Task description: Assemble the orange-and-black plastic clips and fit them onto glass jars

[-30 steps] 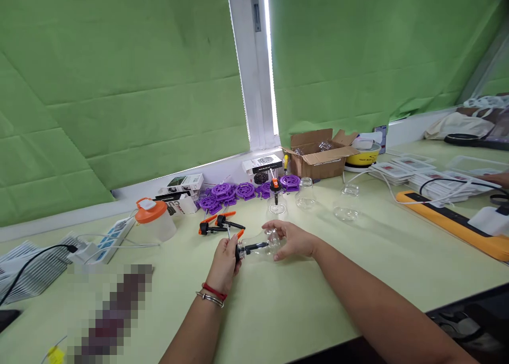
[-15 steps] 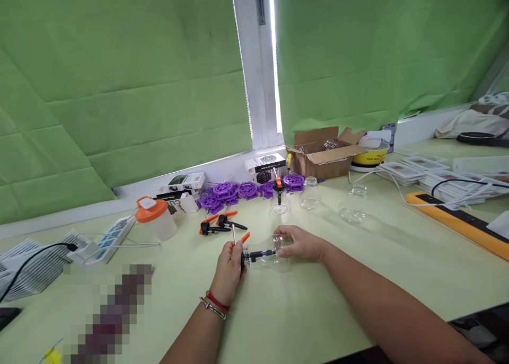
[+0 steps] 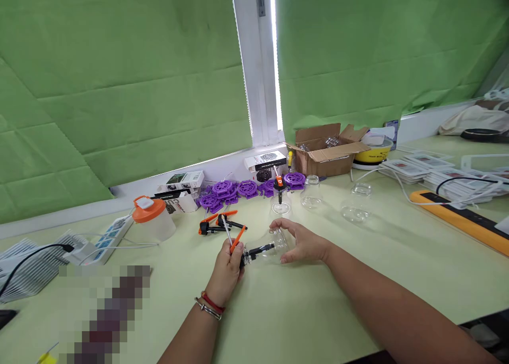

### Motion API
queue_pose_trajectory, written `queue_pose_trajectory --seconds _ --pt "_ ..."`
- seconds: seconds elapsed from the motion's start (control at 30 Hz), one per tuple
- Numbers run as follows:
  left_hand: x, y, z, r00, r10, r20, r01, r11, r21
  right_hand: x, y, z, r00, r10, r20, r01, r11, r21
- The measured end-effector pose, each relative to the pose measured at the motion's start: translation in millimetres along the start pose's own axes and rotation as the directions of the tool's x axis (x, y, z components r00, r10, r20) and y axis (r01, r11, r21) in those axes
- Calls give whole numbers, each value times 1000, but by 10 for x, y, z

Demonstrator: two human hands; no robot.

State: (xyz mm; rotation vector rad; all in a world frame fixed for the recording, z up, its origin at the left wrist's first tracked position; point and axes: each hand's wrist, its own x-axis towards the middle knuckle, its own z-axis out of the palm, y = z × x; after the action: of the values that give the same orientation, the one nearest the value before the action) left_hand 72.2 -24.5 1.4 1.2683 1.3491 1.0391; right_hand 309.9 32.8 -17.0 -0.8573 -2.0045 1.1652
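My left hand (image 3: 227, 263) is closed around the black cap of a pump head (image 3: 259, 251), its orange lever (image 3: 237, 239) and thin pale tube jutting up beside the thumb. The pump's black stem lies inside a clear glass bottle (image 3: 262, 240), tilted sideways with its neck at the cap. My right hand (image 3: 304, 242) curves around the wide base of the bottle, thumb below and fingers above. Beyond the hands lie more black pump heads with orange levers (image 3: 217, 223). A glass bottle with a pump head fitted (image 3: 280, 200) stands behind.
Clear glass bottles (image 3: 312, 193) (image 3: 356, 204) stand at the right. Purple plastic parts (image 3: 222, 190), small printed boxes (image 3: 264, 165) and an open cardboard carton (image 3: 324, 160) line the back. An orange-lidded jug (image 3: 153, 215) and power strip (image 3: 113, 239) sit left; an orange-black bar (image 3: 461, 221) lies right.
The bottle has tipped, its base end rising a little. The pump's orange lever has turned upward beside my left thumb. My right fingers have spread wider around the base.
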Motion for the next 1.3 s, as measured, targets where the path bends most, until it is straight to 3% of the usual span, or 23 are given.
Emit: queue_pose_trajectory --seconds 0.2,0.37,0.43,0.57,0.63,0.83,1.13,1.3 --pt "14 16 -6 985 -174 -20 173 983 -60 -13 -150 44 987 -153 -52 144 980 -141" --pt "38 -27 -36 980 -199 24 200 979 -48 -15 -180 48 967 -251 -36 240 954 -181" --pt "45 -47 -37 983 -181 13 182 982 -50 -27 -157 47 977 -210 -24 203 964 -172" --pt "60 -65 -42 983 -181 13 182 981 -65 -50 -132 70 999 31 -21 -34 985 -169" --pt "60 -58 -47 983 -183 14 183 981 -65 -49 -136 82 996 92 -4 -91 982 -164" --pt "12 -9 -2 986 -166 30 167 985 -48 5 -102 93 994 97 50 -97 995 -3" --pt "-17 34 91 994 -102 -46 101 994 -31 42 -39 170 946 322 26 -321 928 190" --pt "21 38 32 985 -130 -111 125 991 -47 1 -94 145 971 236 25 -235 944 233"
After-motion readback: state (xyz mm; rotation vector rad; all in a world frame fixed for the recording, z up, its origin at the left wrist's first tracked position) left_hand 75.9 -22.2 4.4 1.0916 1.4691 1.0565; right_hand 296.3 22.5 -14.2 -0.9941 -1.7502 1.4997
